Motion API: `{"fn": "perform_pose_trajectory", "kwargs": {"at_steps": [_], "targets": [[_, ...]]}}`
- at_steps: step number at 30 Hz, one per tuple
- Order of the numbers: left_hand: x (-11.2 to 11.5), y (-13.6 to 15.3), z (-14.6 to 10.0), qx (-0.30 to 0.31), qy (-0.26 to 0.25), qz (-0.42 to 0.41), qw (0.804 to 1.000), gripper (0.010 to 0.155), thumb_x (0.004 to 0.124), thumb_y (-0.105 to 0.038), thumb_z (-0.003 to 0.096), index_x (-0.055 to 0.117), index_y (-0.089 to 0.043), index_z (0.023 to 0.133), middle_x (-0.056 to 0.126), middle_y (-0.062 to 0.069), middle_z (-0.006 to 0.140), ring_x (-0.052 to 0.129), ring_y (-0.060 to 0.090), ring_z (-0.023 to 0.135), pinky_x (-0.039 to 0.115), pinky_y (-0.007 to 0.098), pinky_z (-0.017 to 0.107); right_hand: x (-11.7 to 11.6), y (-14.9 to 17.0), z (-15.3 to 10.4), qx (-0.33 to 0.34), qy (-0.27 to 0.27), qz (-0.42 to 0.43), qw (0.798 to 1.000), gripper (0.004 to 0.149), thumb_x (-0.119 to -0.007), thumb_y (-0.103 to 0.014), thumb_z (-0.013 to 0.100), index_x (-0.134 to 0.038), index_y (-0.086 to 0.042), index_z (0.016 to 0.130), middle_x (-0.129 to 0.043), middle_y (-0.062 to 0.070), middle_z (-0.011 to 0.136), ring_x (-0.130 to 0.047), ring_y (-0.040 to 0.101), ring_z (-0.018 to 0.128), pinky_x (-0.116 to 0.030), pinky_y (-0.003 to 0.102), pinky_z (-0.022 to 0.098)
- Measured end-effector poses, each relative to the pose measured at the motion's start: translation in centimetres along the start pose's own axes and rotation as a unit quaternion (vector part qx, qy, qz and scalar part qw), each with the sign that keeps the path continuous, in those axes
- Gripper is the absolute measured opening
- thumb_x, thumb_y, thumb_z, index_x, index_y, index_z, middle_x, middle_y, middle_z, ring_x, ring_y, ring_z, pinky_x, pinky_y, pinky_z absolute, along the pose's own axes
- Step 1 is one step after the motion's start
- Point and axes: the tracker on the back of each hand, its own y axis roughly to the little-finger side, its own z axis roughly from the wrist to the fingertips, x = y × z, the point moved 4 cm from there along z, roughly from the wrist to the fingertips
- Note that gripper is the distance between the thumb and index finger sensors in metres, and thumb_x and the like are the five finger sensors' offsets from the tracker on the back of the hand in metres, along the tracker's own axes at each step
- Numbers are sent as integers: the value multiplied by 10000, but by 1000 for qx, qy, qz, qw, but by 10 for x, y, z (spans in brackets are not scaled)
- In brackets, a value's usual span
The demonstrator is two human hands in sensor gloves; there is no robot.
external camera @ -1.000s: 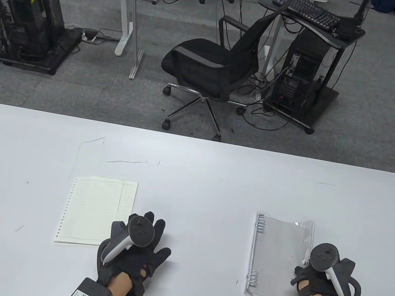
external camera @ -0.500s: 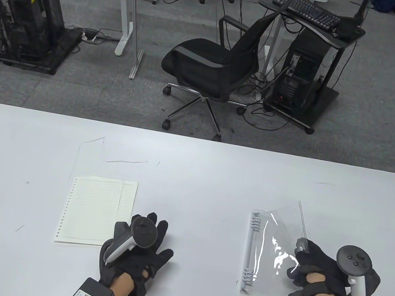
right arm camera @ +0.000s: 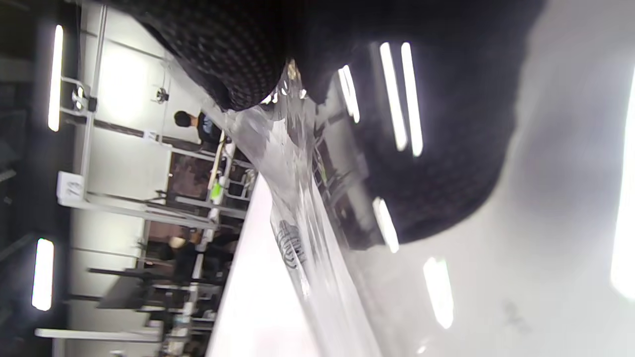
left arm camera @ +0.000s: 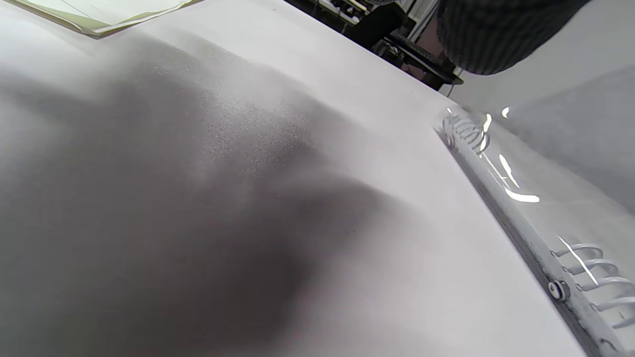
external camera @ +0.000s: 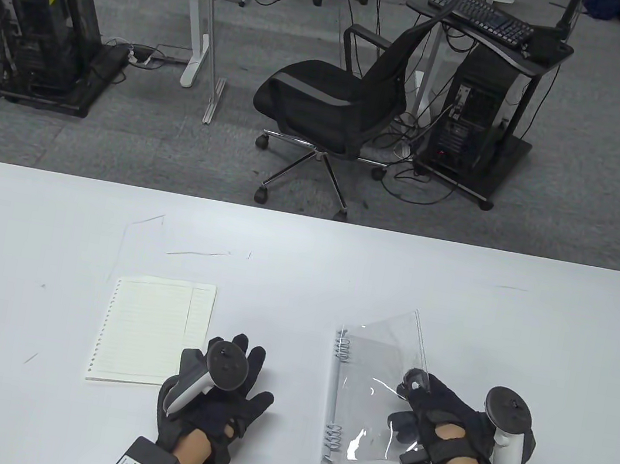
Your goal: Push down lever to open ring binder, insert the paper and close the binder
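Note:
A stack of lined, punched paper [external camera: 151, 330] lies flat on the white table [external camera: 306, 255]. My left hand [external camera: 240, 365] rests beside its near right corner, fingers straight on the table. To the right lies the ring binder [external camera: 355, 423], with its metal spine and rings [external camera: 344, 347] on its left side. My right hand [external camera: 413, 387] pinches the free edge of the clear cover [external camera: 386, 345] and holds it tilted up. In the right wrist view the gloved fingers [right arm camera: 238, 64] grip the clear cover [right arm camera: 297, 208]. The left wrist view shows the binder spine [left arm camera: 516, 208] and a paper corner [left arm camera: 99, 15]. No lever shows.
Beyond the table's far edge stand a black office chair [external camera: 331, 105], computer towers on carts [external camera: 472, 117] and desk legs on grey carpet. Faint scratch marks [external camera: 196, 253] cross the table behind the paper.
My right hand has taken the clear cover's edge, lifted it open, and the binder has slid left toward the middle. The left hand has barely moved.

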Motion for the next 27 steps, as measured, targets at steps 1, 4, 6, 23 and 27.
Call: {"fn": "perform_pose_trajectory", "kwargs": {"at_steps": [1,4,6,23,27], "targets": [[1,0,0,0,1,1,1000,764,670,-648,453,250,-442,1056,2,-127,1151,-62,310,1060,115,572,712,3,-4,0,14,15,-42,999,508,-842,-257,449,-774,-157,943,-850,173,950,-1040,371,530,-950,391,288],[2,-2,0,3,3,3,1000,764,670,-649,453,249,-443,1056,4,-127,1152,-60,309,1061,116,572,712,8,-10,0,34,65,-209,975,465,-864,-290,434,-784,-112,856,-684,190,1042,-852,439,718,-836,476,416],[4,-3,0,4,4,8,1000,763,669,-649,454,250,-442,1056,4,-126,1152,-60,309,1061,116,572,712,5,-12,2,40,80,-312,946,475,-867,-339,436,-769,-113,843,-600,197,1082,-749,473,794,-778,514,481],[14,-43,-10,59,19,32,998,767,666,-652,455,241,-441,1058,-2,-130,1150,-66,310,1057,115,574,709,12,2,10,3,6,-418,909,829,-821,-437,468,-377,-151,1107,-171,177,1172,-311,528,941,-506,631,639],[25,-104,-22,132,56,39,989,767,669,-650,453,249,-443,1059,9,-129,1156,-56,307,1063,118,575,712,2,-2,9,58,-72,-400,912,768,-852,-388,473,-439,-259,1108,-217,51,1207,-290,516,939,-468,633,642]]}}
